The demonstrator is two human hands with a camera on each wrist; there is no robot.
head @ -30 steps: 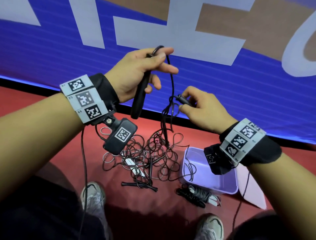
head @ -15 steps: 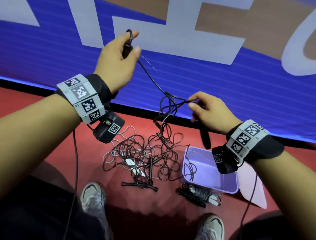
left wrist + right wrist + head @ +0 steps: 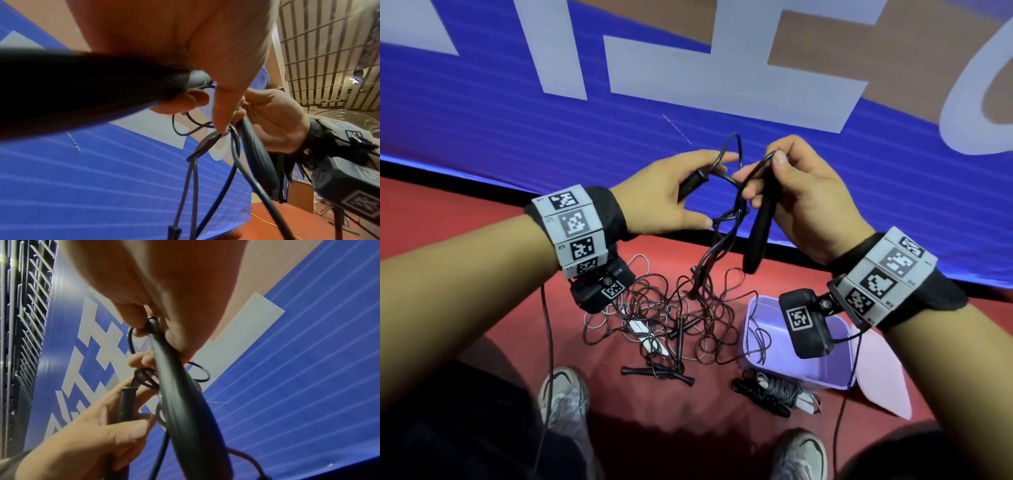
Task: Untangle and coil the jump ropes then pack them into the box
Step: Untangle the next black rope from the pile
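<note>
My left hand (image 3: 671, 195) grips one black jump-rope handle (image 3: 691, 183) at chest height, seen close in the left wrist view as a dark handle (image 3: 82, 91). My right hand (image 3: 794, 202) pinches the top of the other black handle (image 3: 758, 233), which hangs down; it fills the right wrist view as a long handle (image 3: 185, 402). The two hands are almost touching. Thin black cord (image 3: 722, 226) loops between them and drops to a tangle of ropes (image 3: 674, 315) on the red floor. A lilac box (image 3: 839, 373) stands open at the right.
A coiled rope bundle (image 3: 774, 390) lies in front of the box, whose lid (image 3: 883, 377) lies to its right. My shoes (image 3: 565, 394) stand near the pile. A blue banner wall (image 3: 551, 130) rises just behind. A fan (image 3: 349, 120) stands off to the right.
My left hand has come down from high at the left and moved right to meet my right hand. The right hand rose a little, and the cord between them went slack.
</note>
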